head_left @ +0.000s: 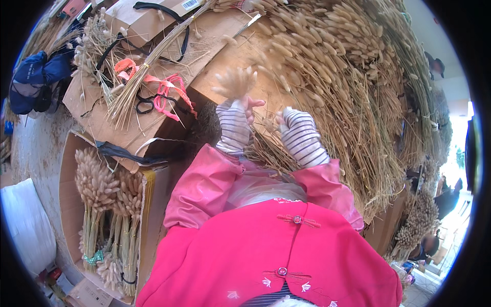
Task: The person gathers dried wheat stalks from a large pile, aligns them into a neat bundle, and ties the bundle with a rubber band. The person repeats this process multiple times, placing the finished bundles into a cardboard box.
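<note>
My left hand [234, 125], in a striped fingerless glove, is closed round a small bunch of dried bunny tail grass [236, 83]. Its fluffy heads fan out above my fingers, and one finger points to the right. A short gap to the right, my right hand [303, 134] wears the same kind of glove. Its fingers are pinched together at the tips; whatever they hold is too small or hidden to name. Loose dried stalks [273, 151] lie below and between both hands. The large heap of bunny tail grass [337, 87] spreads just beyond my right hand.
At the left, a cardboard box [148, 204] holds tied grass bundles [97, 189]. Above it, on brown cardboard [204, 38], lie another bundle [133, 94], pink ties [171, 94] and black straps [184, 43]. A blue bag [36, 82] sits far left, near a white roll [28, 225].
</note>
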`<state>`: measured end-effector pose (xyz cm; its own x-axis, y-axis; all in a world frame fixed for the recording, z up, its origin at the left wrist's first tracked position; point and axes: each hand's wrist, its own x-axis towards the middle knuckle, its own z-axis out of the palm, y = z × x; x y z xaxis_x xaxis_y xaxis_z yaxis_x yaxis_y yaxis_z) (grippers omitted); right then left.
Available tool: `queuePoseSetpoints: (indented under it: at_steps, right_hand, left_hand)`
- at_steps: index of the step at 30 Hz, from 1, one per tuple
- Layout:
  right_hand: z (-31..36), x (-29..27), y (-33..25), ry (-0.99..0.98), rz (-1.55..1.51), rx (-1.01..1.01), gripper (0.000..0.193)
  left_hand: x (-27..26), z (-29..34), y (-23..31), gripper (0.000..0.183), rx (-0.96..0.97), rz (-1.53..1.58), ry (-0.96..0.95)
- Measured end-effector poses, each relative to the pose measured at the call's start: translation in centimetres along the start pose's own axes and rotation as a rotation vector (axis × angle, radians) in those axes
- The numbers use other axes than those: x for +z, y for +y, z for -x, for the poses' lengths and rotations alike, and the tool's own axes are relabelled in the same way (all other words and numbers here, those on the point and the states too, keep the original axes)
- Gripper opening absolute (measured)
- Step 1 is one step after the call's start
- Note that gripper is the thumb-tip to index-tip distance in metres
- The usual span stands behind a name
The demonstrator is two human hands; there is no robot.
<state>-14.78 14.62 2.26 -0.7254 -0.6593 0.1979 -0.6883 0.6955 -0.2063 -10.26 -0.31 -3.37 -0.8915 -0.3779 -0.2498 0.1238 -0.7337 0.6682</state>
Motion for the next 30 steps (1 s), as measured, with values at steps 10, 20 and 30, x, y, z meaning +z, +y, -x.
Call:
queuePoseSetpoints:
  at_steps: [10, 20, 30]
  right_hand:
    - [0.1, -4.7, 0.9, -0.291, -0.047, 0.169, 0.02]
    - [-0.6, -4.0, 2.8, -0.548, 0.358, 0.456, 0.024]
    - [3.4, -7.6, 8.5, -0.532, 0.557, 0.873, 0.032]
  left_hand:
    - [0.3, 0.1, 0.2, 0.02, -0.056, -0.066, 0.025]
    - [0.0, 0.1, 0.6, 0.02, -0.038, 0.049, -0.016]
    - [-0.6, -0.3, 0.3, 0.022, -0.074, 0.011, -0.026]
